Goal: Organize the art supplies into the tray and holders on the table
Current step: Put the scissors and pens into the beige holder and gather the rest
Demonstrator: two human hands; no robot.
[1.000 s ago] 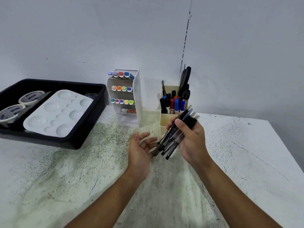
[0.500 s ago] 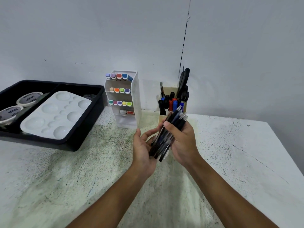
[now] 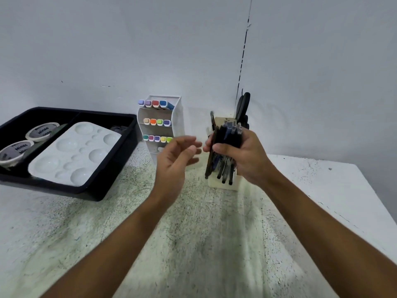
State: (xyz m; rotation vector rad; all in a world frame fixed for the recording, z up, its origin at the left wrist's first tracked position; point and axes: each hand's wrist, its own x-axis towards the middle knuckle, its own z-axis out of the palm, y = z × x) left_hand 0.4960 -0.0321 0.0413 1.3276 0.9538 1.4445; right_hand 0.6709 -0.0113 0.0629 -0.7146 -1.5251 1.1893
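My right hand point(image 3: 242, 157) grips a bundle of dark pens point(image 3: 225, 153), held nearly upright in front of the cream pen holder point(image 3: 223, 183). Scissors point(image 3: 243, 106) stick up from the back of that holder. My left hand point(image 3: 178, 157) hovers just left of the bundle with its fingers relaxed, holding nothing and apart from the pens. A white marker rack point(image 3: 178, 121) with rows of coloured markers stands against the wall. The black tray point(image 3: 90, 191) at the left holds a white paint palette point(image 3: 73, 153) and two round paint tubs point(image 3: 40, 131).
The speckled table point(image 3: 193, 233) runs toward me, and its right edge falls away at the far right. A grey wall stands close behind the holders and the tray.
My right hand has lifted the pen bundle and turned it from slanted to nearly upright before the cream holder. My left hand has come off the pens and drawn slightly left.
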